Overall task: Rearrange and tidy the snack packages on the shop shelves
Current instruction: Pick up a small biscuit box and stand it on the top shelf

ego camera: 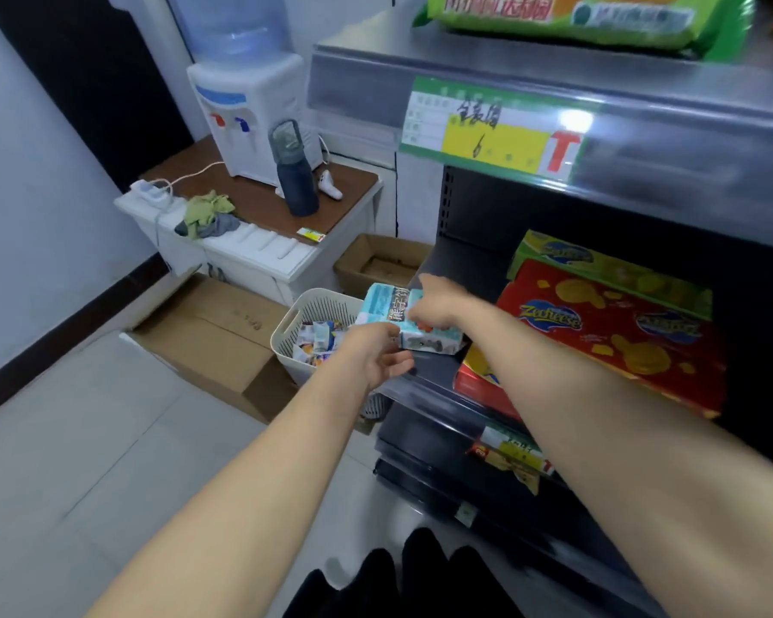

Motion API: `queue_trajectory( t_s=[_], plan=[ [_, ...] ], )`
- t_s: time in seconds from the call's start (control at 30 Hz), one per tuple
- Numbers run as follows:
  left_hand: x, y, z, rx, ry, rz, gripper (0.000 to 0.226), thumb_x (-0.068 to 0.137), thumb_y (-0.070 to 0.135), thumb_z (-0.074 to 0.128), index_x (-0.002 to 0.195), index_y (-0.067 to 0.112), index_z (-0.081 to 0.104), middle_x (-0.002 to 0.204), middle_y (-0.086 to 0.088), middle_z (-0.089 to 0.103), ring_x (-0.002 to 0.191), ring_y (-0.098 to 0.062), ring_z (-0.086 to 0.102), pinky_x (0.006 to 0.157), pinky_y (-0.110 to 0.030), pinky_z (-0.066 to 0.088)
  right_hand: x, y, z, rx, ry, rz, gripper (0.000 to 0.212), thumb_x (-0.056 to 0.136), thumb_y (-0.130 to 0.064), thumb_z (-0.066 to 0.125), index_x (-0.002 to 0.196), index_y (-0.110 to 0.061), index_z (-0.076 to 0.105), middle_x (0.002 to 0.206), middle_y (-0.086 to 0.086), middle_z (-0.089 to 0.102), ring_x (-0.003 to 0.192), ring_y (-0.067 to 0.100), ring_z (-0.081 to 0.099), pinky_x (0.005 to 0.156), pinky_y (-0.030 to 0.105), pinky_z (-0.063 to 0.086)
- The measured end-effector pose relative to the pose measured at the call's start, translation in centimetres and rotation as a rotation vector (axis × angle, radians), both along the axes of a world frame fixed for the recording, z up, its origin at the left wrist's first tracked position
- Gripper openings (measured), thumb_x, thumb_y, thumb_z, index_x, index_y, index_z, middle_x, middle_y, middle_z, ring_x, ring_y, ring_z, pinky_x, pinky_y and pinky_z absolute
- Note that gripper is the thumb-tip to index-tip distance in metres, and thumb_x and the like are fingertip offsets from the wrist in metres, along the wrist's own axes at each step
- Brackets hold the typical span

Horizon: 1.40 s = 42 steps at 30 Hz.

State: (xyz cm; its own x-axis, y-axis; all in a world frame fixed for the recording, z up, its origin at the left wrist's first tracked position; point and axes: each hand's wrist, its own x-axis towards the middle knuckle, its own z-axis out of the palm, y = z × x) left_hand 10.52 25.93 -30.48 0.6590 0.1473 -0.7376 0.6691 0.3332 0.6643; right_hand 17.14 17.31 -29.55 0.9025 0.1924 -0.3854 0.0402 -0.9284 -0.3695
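Pack handling: teal snack pack (387, 305) judged light, film-wrapped, slippery, crushable. Right hand (438, 301) fingers curl over top; left hand (376, 354) pinches near edge. Support underside; avoid squeezing.

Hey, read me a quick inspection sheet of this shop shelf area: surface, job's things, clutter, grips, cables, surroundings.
surface: dark metal shelf, boxes stacked on its right part.
job's things: pale blue-and-white snack package at the shelf's left end; red flat cardboard box to its right, yellow-green box behind that; green bag on the shelf above.
clutter: white perforated plastic basket of small packets on the floor, beside brown cardboard boxes.
grips: left hand holds the package from below; right hand curls over its top.
cables: white cord runs to a white power strip.
surroundings: white water dispenser and dark blue bottle on a brown-topped side table.
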Motion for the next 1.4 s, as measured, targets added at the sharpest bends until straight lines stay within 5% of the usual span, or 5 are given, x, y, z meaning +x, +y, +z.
queue_trajectory(
  t_s=[0.13,0.3,0.53,0.8,1.4],
  plan=[
    [0.9,1.0,-1.1,0.012,-0.006,-0.012,0.036,0.097,0.005,0.041,0.134,0.003,0.041,0.127,-0.022,0.048,0.11,-0.034,0.055,0.084,-0.039,0.049,0.5,1.0,-1.4,-0.07,0.043,-0.049,0.061,0.085,-0.025,0.059,0.14,-0.012,0.035,0.145,0.016,0.031,0.133,0.039,0.031,0.109,0.047,0.032],
    [1.2,1.4,-2.0,0.027,-0.102,-0.003,0.048,0.089,-0.006,0.044,0.125,0.026,0.05,0.079,-0.004,0.06,0.063,-0.016,0.048,0.056,-0.028,0.05,0.6,1.2,-1.8,0.02,0.021,-0.142,0.047,0.09,-0.021,0.054,0.135,-0.012,0.042,0.138,0.014,0.035,0.127,0.034,0.037,0.105,0.04,0.038],
    [-0.4,2.5,0.3,0.023,-0.175,0.206,0.061,0.091,-0.011,0.042,0.141,0.023,0.039,0.122,-0.012,0.063,0.085,-0.022,0.065,0.049,-0.03,0.056,-2.2,0.9,-0.5,0.44,0.043,-0.215,0.05,0.085,-0.003,0.058,0.133,-0.011,0.045,0.128,0.012,0.041,0.106,0.027,0.058,0.084,0.035,0.055],
    [-7.2,-0.1,3.3,0.087,-0.242,0.321,0.041,0.097,0.004,0.044,0.134,0.02,0.051,0.115,-0.006,0.067,0.067,-0.006,0.063,0.04,-0.018,0.05,-9.9,-1.5,2.6,0.664,0.103,-0.189,0.037,0.085,-0.003,0.062,0.119,-0.012,0.051,0.124,0.012,0.055,0.098,0.021,0.065,0.071,0.028,0.057],
    [-23.5,-7.8,11.7,0.52,-0.638,0.38,0.046,0.091,-0.002,0.052,0.131,0.02,0.052,0.11,0.006,0.06,0.094,-0.007,0.057,0.066,-0.018,0.049,-25.8,-8.6,11.5,0.786,-0.285,-0.058,0.031,0.089,-0.014,0.062,0.119,-0.009,0.058,0.115,0.005,0.065,0.097,0.015,0.064,0.074,0.027,0.057]
  ],
)
